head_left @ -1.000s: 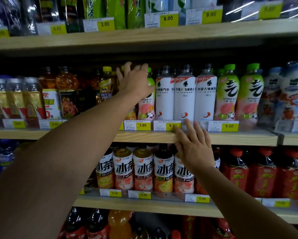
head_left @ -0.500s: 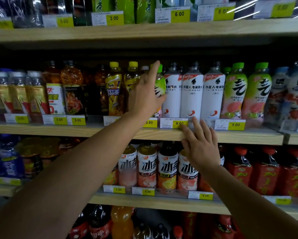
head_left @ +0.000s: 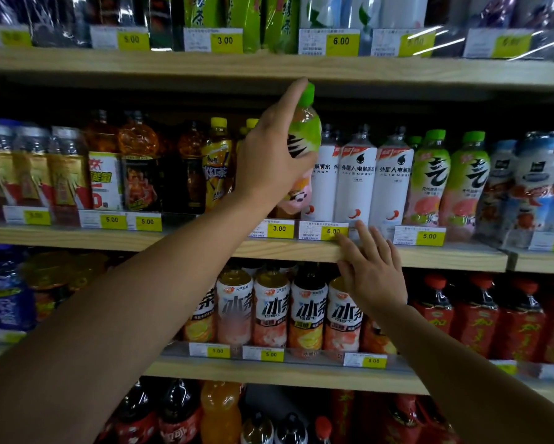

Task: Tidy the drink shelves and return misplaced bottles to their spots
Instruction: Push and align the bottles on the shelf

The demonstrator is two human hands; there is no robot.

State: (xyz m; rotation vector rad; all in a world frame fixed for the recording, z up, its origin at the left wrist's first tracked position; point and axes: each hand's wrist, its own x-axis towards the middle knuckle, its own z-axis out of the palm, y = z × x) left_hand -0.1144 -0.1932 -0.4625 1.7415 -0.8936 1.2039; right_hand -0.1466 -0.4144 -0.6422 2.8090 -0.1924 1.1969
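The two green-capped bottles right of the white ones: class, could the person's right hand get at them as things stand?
Probably yes. The right hand rests open on the shelf edge just below; the green-capped bottles stand in the front row, unblocked.

Left arm extends from the lower left, forearm bare, rising diagonally toward upper centre. Left hand point(head_left: 274, 161) is seen from the back, fingers curled round the green-capped, green-and-pink labelled plastic bottle point(head_left: 304, 136), index finger stretched up alongside its cap. Right arm enters from the lower right, forearm bare. Right hand point(head_left: 373, 270) is palm-forward with fingers straight and spread, fingertips point(head_left: 344, 240) resting at the front edge of the light wooden shelf board point(head_left: 445, 256).
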